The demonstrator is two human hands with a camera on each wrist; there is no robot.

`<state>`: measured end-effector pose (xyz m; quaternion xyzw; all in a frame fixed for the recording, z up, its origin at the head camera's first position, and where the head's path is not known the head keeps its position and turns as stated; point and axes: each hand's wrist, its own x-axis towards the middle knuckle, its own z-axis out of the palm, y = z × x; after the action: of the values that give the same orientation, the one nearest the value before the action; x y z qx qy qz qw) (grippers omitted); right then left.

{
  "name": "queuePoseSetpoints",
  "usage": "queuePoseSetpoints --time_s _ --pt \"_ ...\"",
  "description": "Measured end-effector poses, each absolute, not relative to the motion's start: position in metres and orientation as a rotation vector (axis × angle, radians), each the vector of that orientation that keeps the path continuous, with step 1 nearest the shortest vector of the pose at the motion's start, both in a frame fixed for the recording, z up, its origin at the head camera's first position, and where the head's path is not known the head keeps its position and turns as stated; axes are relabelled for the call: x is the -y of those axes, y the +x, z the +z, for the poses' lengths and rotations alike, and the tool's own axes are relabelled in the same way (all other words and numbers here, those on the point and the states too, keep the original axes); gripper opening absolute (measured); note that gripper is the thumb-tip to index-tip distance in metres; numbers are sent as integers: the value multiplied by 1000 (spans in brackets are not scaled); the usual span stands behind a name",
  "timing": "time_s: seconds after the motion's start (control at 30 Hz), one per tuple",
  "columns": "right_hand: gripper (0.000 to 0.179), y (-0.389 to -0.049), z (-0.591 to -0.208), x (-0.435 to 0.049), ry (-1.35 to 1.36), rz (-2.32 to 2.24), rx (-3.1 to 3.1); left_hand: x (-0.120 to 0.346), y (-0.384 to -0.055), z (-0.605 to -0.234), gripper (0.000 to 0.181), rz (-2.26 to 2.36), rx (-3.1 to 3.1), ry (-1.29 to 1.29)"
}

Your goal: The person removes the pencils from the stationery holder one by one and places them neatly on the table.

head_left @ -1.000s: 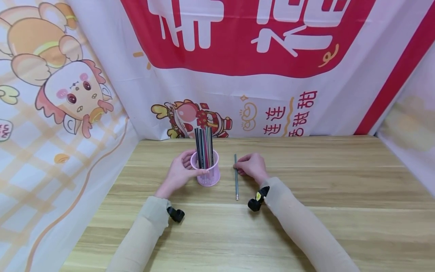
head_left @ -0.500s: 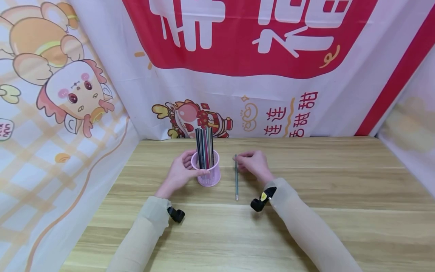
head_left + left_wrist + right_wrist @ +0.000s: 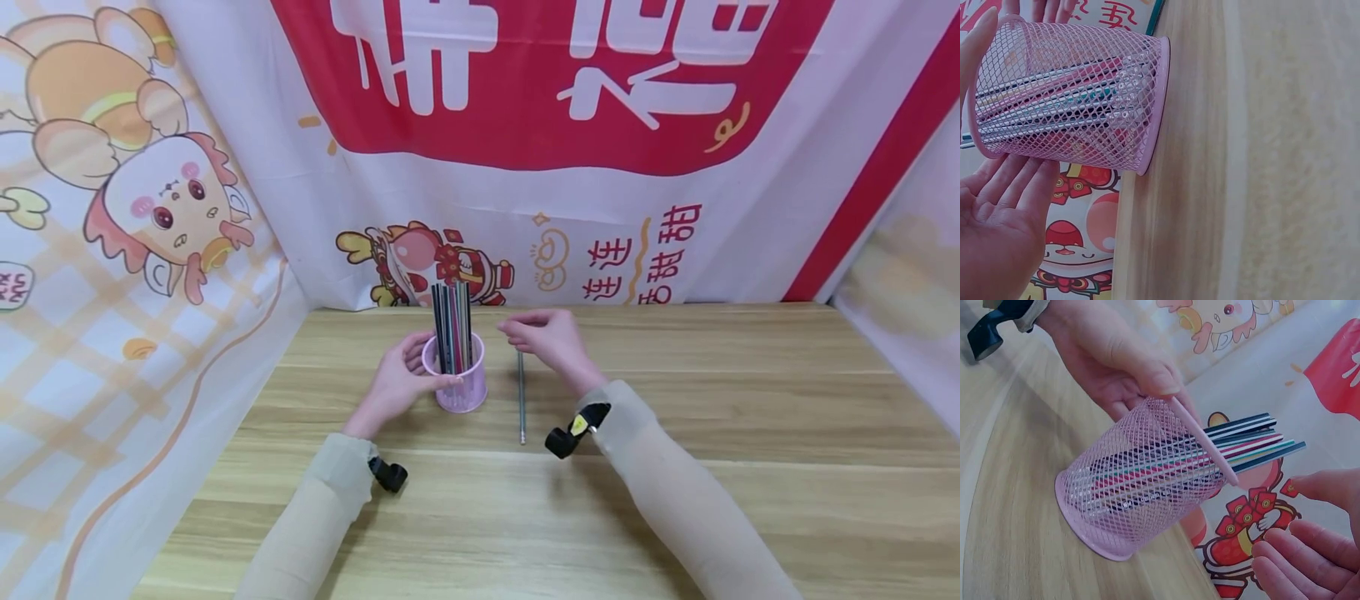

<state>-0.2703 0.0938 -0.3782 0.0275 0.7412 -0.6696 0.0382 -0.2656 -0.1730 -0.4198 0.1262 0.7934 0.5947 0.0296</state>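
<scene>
A pink mesh pen cup (image 3: pixel 468 393) stands upright on the table, filled with several pencils (image 3: pixel 451 325) in black, red, green and other colours. My left hand (image 3: pixel 397 379) grips it, thumb on the near side of the rim and fingers round the far side. To the cup's right, a single grey-green pencil (image 3: pixel 522 400) lies on the table, its eraser end toward me. My right hand (image 3: pixel 551 340) hovers over that pencil's far end and hides it. In the right wrist view, the fingers (image 3: pixel 1313 550) and thumb are apart with nothing between them, near the pencil tops.
The wood-grain table (image 3: pixel 675 500) meets a printed cloth backdrop (image 3: pixel 547 233) just behind the cup. Another patterned cloth (image 3: pixel 150 375) closes off the left side. A small black camera is strapped to each wrist.
My right hand has let go of the single pencil and moved up and away from me, shifting slightly left toward the cup. The left hand and cup have stayed in place.
</scene>
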Motion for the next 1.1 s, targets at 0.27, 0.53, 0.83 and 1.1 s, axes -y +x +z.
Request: queuePoseSetpoints --time_s 0.27,0.53,0.83,1.1 --pt "37 -272 -372 -81 18 -2021 -2317 175 -266 -420 97 1817 -2432 417" --pt "37 -277 -368 -67 -65 -1941 -2394 175 -264 -418 97 1811 -2421 416" --pt "38 -287 -379 -52 -107 -1885 -2440 175 -266 -418 95 1840 -2389 418" --pt "31 -289 -389 -42 -101 -1938 -2456 176 -265 -418 95 1844 -2390 421"
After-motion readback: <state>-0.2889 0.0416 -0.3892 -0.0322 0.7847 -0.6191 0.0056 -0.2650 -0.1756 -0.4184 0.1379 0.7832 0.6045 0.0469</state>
